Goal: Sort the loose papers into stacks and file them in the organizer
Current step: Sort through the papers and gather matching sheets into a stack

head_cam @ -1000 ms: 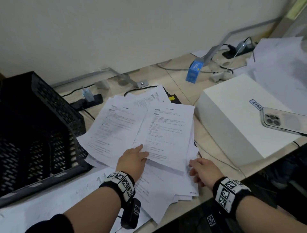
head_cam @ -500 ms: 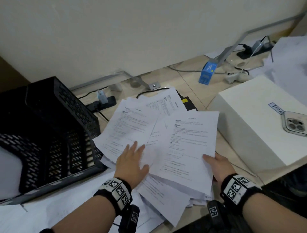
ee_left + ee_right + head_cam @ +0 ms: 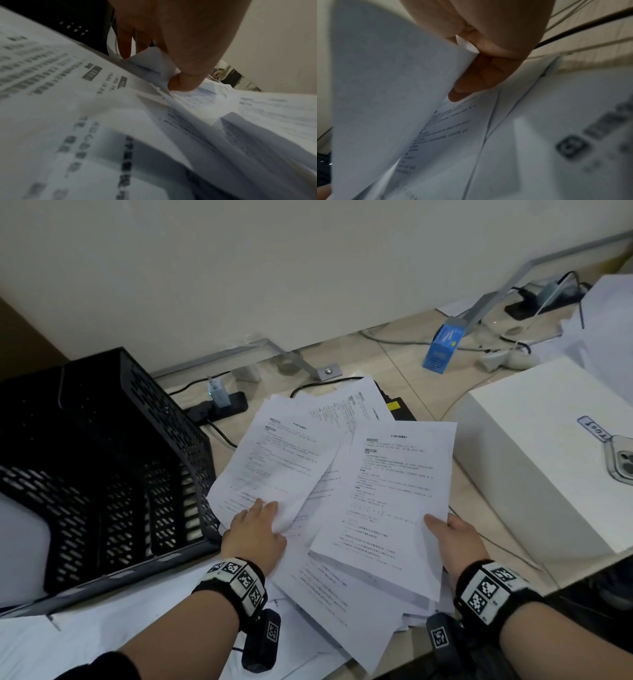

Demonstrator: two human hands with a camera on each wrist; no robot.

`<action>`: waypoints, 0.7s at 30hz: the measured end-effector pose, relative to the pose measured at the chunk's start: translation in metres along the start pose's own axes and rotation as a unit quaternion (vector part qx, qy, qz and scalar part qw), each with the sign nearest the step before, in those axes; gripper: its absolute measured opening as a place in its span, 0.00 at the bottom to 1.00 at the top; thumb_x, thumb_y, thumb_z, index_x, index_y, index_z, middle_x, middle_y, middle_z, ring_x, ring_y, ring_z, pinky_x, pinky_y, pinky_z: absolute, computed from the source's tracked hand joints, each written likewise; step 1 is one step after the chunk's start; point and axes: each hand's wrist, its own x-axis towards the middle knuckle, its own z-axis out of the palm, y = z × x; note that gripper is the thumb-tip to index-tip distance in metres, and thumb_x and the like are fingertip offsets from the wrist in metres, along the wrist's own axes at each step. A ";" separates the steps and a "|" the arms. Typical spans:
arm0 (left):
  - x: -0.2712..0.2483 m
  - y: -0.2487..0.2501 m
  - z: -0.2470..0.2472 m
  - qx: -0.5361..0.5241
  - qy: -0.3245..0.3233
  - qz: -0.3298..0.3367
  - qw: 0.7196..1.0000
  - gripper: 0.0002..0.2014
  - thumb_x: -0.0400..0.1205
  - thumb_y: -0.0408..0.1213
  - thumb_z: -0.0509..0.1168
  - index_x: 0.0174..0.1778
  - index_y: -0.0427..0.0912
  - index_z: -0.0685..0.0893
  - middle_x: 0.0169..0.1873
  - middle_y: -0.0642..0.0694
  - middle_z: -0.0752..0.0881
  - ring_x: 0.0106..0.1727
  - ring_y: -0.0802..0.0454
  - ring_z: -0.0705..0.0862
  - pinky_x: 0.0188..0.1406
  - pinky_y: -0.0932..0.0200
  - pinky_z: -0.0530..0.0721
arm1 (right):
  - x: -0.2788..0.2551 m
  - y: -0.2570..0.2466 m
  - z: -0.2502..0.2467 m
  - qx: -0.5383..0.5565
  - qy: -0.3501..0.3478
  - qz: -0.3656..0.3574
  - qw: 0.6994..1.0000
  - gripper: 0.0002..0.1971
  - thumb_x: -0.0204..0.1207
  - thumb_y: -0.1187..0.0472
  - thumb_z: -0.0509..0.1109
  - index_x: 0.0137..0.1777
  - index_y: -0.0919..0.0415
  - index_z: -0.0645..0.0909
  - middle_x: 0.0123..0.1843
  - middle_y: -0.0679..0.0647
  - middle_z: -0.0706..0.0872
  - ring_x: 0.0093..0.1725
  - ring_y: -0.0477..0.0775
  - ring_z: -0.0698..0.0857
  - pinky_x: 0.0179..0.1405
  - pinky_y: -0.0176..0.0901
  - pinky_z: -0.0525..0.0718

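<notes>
- Pale wood-grain surface (image 3: 404,361) runs along a plain off-white wall (image 3: 274,268), with cables trailing across its far edge.
- My left hand (image 3: 255,537) lies on the loose white printed papers (image 3: 284,460) spread across the middle; from the wrist view its thumb and fingers pinch a lifted corner of one sheet.
- My right hand (image 3: 455,537) grips a separate white printed sheaf (image 3: 394,491) by its lower right edge, thumb on top, fingers curled beneath, raised off the pile.
- Black perforated plastic organizer (image 3: 102,467) stands at my left, just beside the papers.
- White rectangular box (image 3: 534,460) sits to my right, with a clear-cased smartphone (image 3: 621,463) lying on top.
- Small blue carton (image 3: 442,345) stands near the wall.
- Black power strip (image 3: 219,407) lies behind the papers.
</notes>
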 end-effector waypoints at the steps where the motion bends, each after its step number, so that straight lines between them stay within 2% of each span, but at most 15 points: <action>1: 0.001 -0.003 0.000 -0.026 0.016 0.000 1.000 0.29 0.82 0.49 0.58 0.82 0.54 0.68 0.84 0.48 0.68 0.80 0.43 0.70 0.76 0.44 0.75 | 0.001 0.000 0.001 -0.003 -0.001 0.001 1.000 0.07 0.81 0.61 0.68 0.46 0.57 0.88 0.46 0.55 0.95 0.50 0.65 0.92 0.62 0.68 0.85; 3: 0.002 -0.005 -0.005 -0.115 0.043 -0.008 0.992 0.26 0.81 0.53 0.53 0.73 0.53 0.80 0.74 0.49 0.82 0.71 0.46 0.81 0.72 0.48 0.79 | 0.002 0.001 0.005 -0.012 -0.005 0.002 1.000 0.07 0.81 0.60 0.68 0.47 0.57 0.89 0.47 0.55 0.95 0.51 0.64 0.91 0.62 0.68 0.85; 5: 0.000 -0.001 -0.009 -0.204 0.062 -0.009 0.977 0.23 0.86 0.52 0.55 0.74 0.51 0.82 0.75 0.52 0.81 0.75 0.50 0.79 0.78 0.53 0.73 | 0.001 0.001 0.010 -0.013 -0.017 0.003 1.000 0.07 0.82 0.59 0.68 0.49 0.57 0.88 0.49 0.56 0.94 0.51 0.63 0.91 0.63 0.66 0.86; 7: -0.007 0.010 -0.012 -0.238 0.077 0.040 0.967 0.21 0.89 0.48 0.59 0.79 0.53 0.78 0.79 0.55 0.76 0.81 0.53 0.72 0.84 0.55 0.64 | -0.001 -0.002 0.016 -0.011 -0.030 0.006 0.999 0.07 0.83 0.59 0.67 0.51 0.56 0.88 0.52 0.56 0.94 0.52 0.62 0.91 0.62 0.63 0.86; 10: -0.019 0.029 -0.009 -0.194 0.076 0.152 0.966 0.22 0.90 0.48 0.59 0.81 0.58 0.73 0.82 0.58 0.71 0.85 0.55 0.65 0.87 0.54 0.59 | -0.009 -0.007 0.029 0.011 -0.057 0.020 0.998 0.09 0.85 0.57 0.66 0.55 0.55 0.87 0.54 0.54 0.93 0.54 0.61 0.90 0.63 0.62 0.85; 13: -0.034 0.051 0.002 -0.137 0.027 0.216 0.966 0.23 0.90 0.52 0.56 0.83 0.62 0.68 0.84 0.61 0.66 0.86 0.56 0.61 0.88 0.56 0.54 | -0.016 -0.011 0.042 0.022 -0.088 0.020 0.996 0.14 0.85 0.46 0.64 0.59 0.51 0.87 0.54 0.52 0.94 0.55 0.58 0.91 0.62 0.61 0.86; 15: -0.043 0.061 0.012 -0.094 -0.008 0.262 0.960 0.25 0.89 0.55 0.54 0.84 0.63 0.67 0.85 0.61 0.65 0.87 0.55 0.60 0.86 0.58 0.51 | -0.017 -0.011 0.049 0.027 -0.103 0.024 0.994 0.15 0.83 0.43 0.67 0.59 0.50 0.87 0.52 0.52 0.95 0.53 0.59 0.92 0.59 0.59 0.87; 18: -0.051 0.062 0.022 -0.051 -0.082 0.293 0.951 0.31 0.85 0.62 0.53 0.86 0.62 0.63 0.86 0.59 0.63 0.88 0.54 0.59 0.87 0.55 0.53 | -0.017 -0.007 0.055 -0.006 -0.113 0.014 0.993 0.08 0.82 0.56 0.71 0.57 0.54 0.88 0.48 0.56 0.95 0.49 0.64 0.92 0.52 0.62 0.90; 19: -0.053 0.060 0.023 -0.037 -0.089 0.293 0.951 0.33 0.84 0.64 0.54 0.87 0.61 0.61 0.87 0.59 0.62 0.88 0.54 0.58 0.87 0.53 0.53 | -0.016 -0.005 0.054 -0.023 -0.106 0.005 0.994 0.08 0.81 0.60 0.71 0.56 0.55 0.89 0.48 0.56 0.95 0.49 0.64 0.92 0.53 0.64 0.90; 21: -0.056 0.053 0.023 -0.039 -0.054 0.261 0.963 0.33 0.85 0.65 0.54 0.87 0.61 0.60 0.87 0.59 0.60 0.88 0.55 0.57 0.87 0.50 0.54 | -0.011 -0.002 0.047 -0.048 -0.081 -0.020 0.995 0.07 0.80 0.63 0.70 0.53 0.54 0.88 0.49 0.55 0.93 0.52 0.63 0.90 0.59 0.66 0.88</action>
